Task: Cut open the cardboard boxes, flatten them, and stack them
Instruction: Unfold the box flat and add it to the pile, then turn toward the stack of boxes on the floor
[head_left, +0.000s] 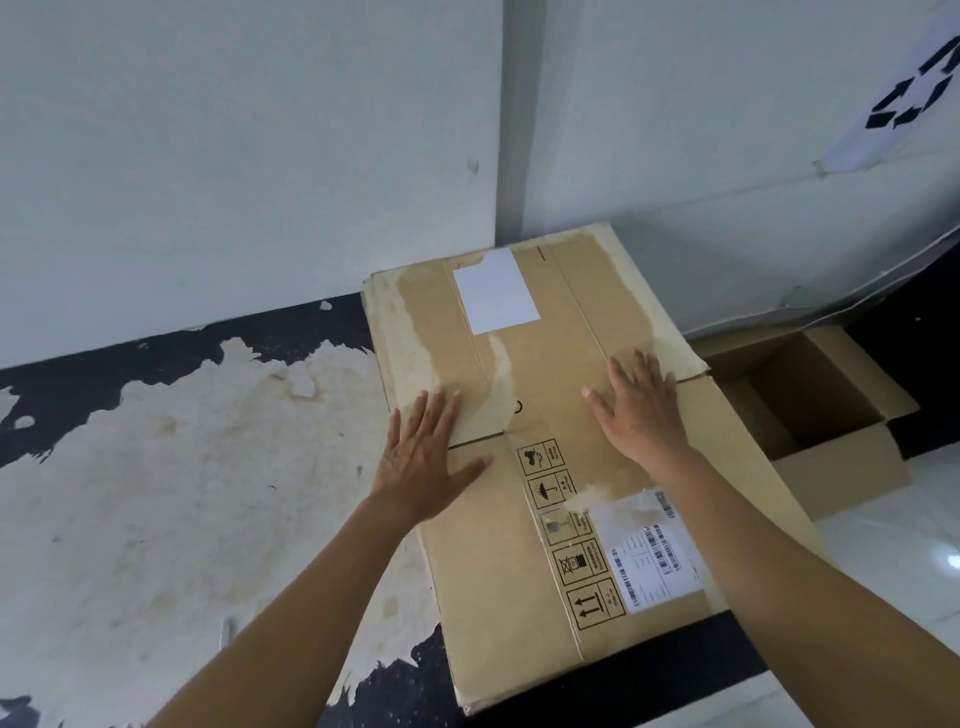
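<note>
A flattened brown cardboard box (524, 519) lies on the floor against the white wall, with a white label, printed handling symbols and a barcode sticker on top. Thin edges of more cardboard show under its far left corner. My left hand (423, 457) rests flat on its left side, fingers spread, palm down. My right hand (639, 405) presses flat on its right side near a flap seam. Neither hand holds anything. To the right stands an open cardboard box (831, 467), its flaps up and nothing visible inside. No cutting tool is in view.
The floor (156, 493) on the left is dark with large patches of peeled cream paint. White wall panels (260, 156) rise behind, with a recycling-symbol sheet (914, 88) taped at the upper right. Glossy white tile (909, 571) lies at the right.
</note>
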